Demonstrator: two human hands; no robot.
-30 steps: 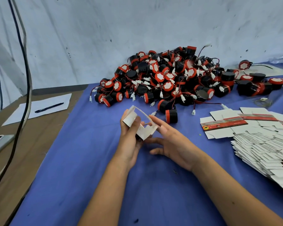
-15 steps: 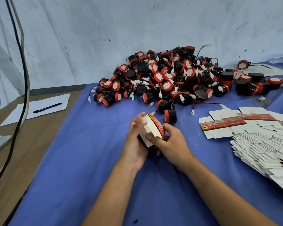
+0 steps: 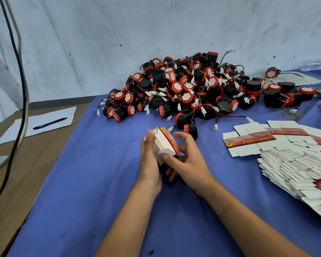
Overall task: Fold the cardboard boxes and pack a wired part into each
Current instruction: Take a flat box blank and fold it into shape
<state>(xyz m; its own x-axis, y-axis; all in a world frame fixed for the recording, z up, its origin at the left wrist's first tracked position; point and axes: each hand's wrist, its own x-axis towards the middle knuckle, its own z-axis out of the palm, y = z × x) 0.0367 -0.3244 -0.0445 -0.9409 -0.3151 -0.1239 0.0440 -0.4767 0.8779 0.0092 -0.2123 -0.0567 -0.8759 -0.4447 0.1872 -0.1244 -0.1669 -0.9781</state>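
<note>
From where I sit, far left there is a pen (image 3: 50,123) on a sheet of paper (image 3: 37,125), well apart from the work, with a cable (image 3: 20,75) hanging in front; none of that worries me. At centre, my left hand (image 3: 149,164) wraps the half-folded box (image 3: 165,145) from its left side, fingers curled behind it, holding it just above the blue cloth (image 3: 93,182). My right hand (image 3: 187,160) pinches the box's lower flap with the thumb, the other fingers arched loosely over its red-striped edge. I judge the flaps not yet tucked, and that is the risk: thin card held only by pressure may spring back open if either hand eases off, or crease wrongly if the thumb pushes the flap off its score line. Just beyond, a part (image 3: 190,129) lies nearest the box, its wire trailing toward the pile (image 3: 193,89); pulling it could drag tangled neighbours along. To the right, the stack of flat boxes (image 3: 295,167) is fanned loosely and could slide if my forearm brushes it.
</note>
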